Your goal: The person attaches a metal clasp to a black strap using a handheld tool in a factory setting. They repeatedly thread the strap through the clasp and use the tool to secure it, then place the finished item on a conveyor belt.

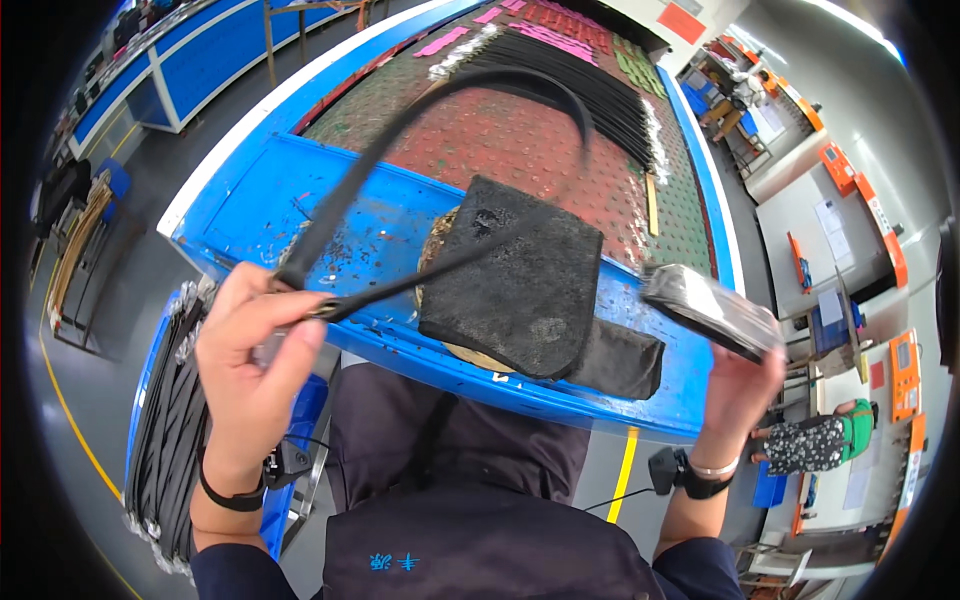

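Observation:
My left hand [255, 350] pinches a long black strap [365, 165], its two parts running out from the fingers. One part arches up and over to the right; the other crosses low over a dark, worn cloth pad [515, 280]. Beneath the pad a round tan board [478, 358] shows at its edge. To the right, my right hand [742, 385] is closed round a blurred, dark block with a shiny, silvery top [708, 305], held above the blue tray. A smaller black cloth [622, 360] lies beside the pad.
The blue tray [240, 225] sits at the near end of a wide bench with a red and green studded surface [440, 150]. Rows of black straps [570, 85] lie on it, with pink strips beyond. A bin of black straps [165, 430] stands at my left. Co-workers are far right.

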Available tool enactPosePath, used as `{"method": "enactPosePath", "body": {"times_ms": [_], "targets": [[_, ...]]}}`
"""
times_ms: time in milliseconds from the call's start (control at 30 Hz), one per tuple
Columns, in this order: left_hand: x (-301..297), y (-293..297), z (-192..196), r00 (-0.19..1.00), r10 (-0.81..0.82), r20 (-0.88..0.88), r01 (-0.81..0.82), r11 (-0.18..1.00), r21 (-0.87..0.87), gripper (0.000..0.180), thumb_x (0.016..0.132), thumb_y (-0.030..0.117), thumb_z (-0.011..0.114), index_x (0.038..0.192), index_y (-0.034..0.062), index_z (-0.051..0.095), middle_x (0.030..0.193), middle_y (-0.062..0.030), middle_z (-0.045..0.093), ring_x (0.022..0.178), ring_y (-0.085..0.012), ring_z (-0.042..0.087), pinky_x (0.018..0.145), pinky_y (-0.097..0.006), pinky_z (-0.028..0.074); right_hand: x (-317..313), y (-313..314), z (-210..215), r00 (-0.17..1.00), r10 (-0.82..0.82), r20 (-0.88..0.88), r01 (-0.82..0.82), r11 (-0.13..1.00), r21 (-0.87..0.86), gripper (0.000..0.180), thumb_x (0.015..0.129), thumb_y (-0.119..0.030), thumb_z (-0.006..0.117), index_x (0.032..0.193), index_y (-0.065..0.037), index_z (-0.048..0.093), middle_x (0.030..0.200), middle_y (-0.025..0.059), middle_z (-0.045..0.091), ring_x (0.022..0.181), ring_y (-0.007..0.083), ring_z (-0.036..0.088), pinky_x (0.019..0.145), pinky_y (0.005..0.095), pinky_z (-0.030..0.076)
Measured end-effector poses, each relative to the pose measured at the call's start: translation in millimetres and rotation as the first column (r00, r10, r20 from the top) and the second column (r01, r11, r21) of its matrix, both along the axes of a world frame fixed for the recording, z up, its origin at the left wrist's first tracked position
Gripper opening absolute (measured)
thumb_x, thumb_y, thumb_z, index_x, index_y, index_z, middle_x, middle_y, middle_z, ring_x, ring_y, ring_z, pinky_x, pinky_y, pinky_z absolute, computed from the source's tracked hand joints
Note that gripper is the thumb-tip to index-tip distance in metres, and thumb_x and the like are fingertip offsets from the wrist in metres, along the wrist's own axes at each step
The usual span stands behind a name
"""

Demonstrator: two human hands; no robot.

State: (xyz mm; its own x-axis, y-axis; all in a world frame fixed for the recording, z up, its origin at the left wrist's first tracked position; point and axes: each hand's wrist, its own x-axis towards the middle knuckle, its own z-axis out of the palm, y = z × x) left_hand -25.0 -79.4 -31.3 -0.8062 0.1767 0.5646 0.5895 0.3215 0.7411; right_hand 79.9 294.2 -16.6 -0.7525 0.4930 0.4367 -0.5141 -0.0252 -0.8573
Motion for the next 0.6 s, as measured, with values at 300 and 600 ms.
{"method": "enactPosePath", "body": {"times_ms": [300,600], "targets": [[18,66,31,0.930,-0.367,0.014,0.358,0.900,-0.248,0.019,0.062,0.002,0.066,0.081,0.0030,0.067,0.070,-0.0079,0.048,0.062,-0.0176,0.049,0.054,-0.026,0.037,26,-42,9,0.967,-0.233,-0.104,0.241,0.968,0.069,0.076,0.070,-0.045,0.058,0.128,-0.003,0.030,0.106,0.0167,0.048,0.095,0.0232,0.049,0.082,0.0353,0.042],[26,87,39,0.874,-0.485,-0.038,0.440,0.821,-0.364,0.021,0.059,0.003,0.068,0.080,0.0055,0.067,0.069,-0.0066,0.048,0.056,-0.0174,0.047,0.047,-0.027,0.034,29,-59,3,0.970,-0.234,0.061,0.208,0.936,0.284,0.083,0.062,-0.052,0.057,0.124,-0.003,0.033,0.100,0.0134,0.045,0.091,0.0180,0.045,0.077,0.0263,0.039]]}}
